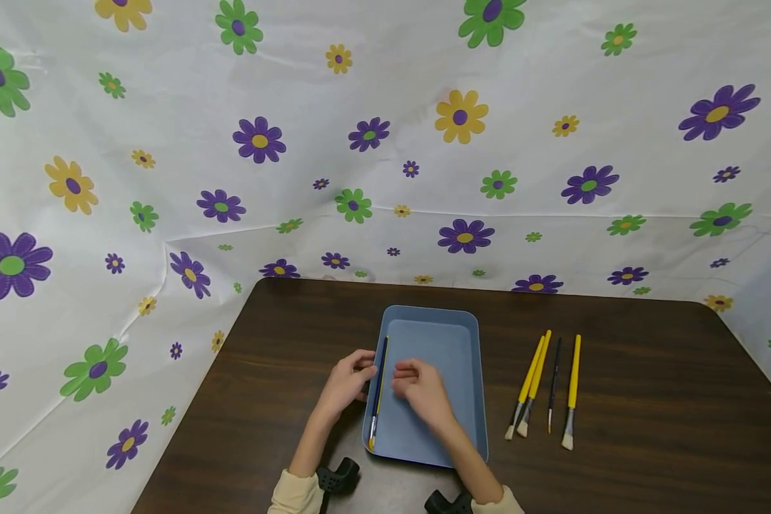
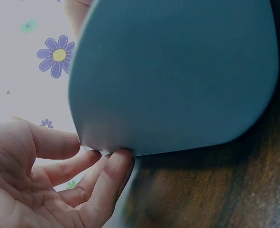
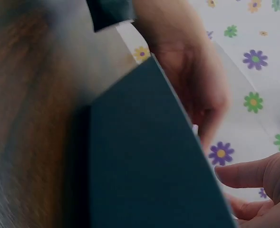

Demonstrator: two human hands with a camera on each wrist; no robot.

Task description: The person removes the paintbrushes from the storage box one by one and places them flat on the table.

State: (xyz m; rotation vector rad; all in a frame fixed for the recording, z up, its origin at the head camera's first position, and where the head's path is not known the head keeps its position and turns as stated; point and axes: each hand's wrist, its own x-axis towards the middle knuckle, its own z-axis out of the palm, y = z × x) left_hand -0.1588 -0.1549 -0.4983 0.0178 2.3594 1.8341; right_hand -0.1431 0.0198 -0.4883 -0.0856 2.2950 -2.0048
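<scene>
A blue-grey tray [image 1: 433, 343] lies on the table with its long sides running away from me. My left hand [image 1: 347, 382] is at its left side; in the left wrist view, thumb and fingertips pinch the tray's edge. Along the inner left wall lies a dark-handled paintbrush [image 1: 379, 389], bristles toward me. Over the tray's middle, my right hand [image 1: 420, 389] has loosely bent fingers and holds nothing. The right wrist view shows the tray's outer side [image 3: 140, 156] in front of part of the hands.
To the right of the tray, several paintbrushes lie on the dark wooden table [image 1: 668, 400]: yellow-handled ones [image 1: 575, 378] and a thin dark one [image 1: 555, 382]. A white flowered sheet [image 1: 385, 93] hangs behind the table.
</scene>
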